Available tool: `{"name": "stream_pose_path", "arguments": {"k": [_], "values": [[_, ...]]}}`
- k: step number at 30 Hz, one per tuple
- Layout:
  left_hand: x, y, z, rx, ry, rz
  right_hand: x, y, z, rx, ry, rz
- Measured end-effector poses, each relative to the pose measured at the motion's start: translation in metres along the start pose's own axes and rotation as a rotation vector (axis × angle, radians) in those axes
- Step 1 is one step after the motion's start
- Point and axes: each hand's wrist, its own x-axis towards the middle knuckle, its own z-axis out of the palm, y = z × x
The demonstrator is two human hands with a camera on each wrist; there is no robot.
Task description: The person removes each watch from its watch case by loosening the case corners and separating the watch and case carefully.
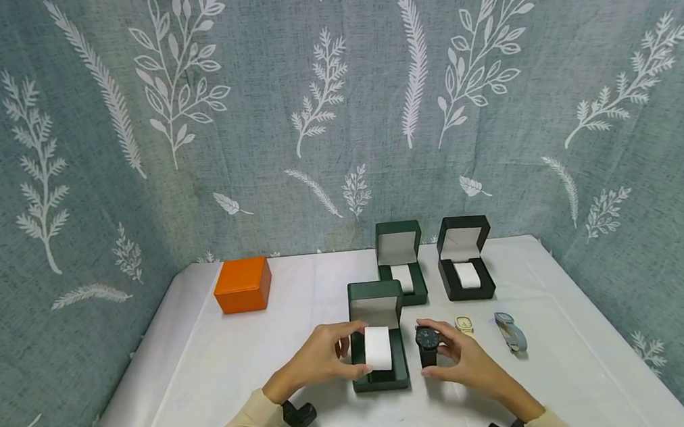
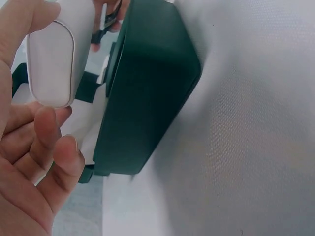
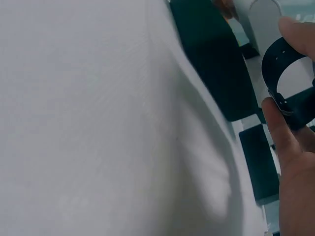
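A white watch cushion [image 1: 377, 348] is pinched between the thumb and fingers of my left hand [image 1: 328, 355]. In the left wrist view the cushion [image 2: 51, 64] is raised above the open green watch box [image 2: 147, 83]. That box [image 1: 381, 383] stands in front of me with its lid up at the back. Just right of it, my right hand [image 1: 463, 360] grips a black wristwatch [image 1: 428, 341] by its sides, dial facing up. Its dark strap [image 3: 273, 61] forms a closed loop in the right wrist view, with thumb and fingers around it.
Behind stand another open green box [image 1: 416, 298] and an open black box [image 1: 471, 293], each with a white cushion inside. A gold watch [image 1: 464, 325] and a blue-strapped watch [image 1: 511, 332] lie to the right. A closed orange box [image 1: 243, 285] sits at the back left.
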Motion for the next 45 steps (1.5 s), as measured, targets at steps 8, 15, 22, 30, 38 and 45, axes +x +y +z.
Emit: {"name": "stream_pose_path", "arguments": {"k": [8,15,22,30,38,45], "values": [[-0.002,-0.002,0.000,0.008,0.001,-0.007,-0.003,0.005,0.001,-0.028,0.029,0.051],[-0.003,-0.005,0.000,0.010,0.008,-0.001,-0.002,0.007,0.002,-0.123,0.076,0.103],[-0.002,-0.003,0.000,0.012,0.006,-0.005,-0.002,0.007,0.002,-0.149,0.087,0.150],[-0.001,-0.004,0.001,0.014,0.002,-0.008,0.001,0.008,0.003,-0.138,0.115,0.198],[-0.002,-0.005,0.002,0.008,-0.001,-0.013,0.006,0.008,0.005,-0.062,0.185,0.294],[-0.003,-0.005,0.001,0.014,0.004,-0.008,0.011,0.002,0.013,-0.150,0.301,0.396]]}}
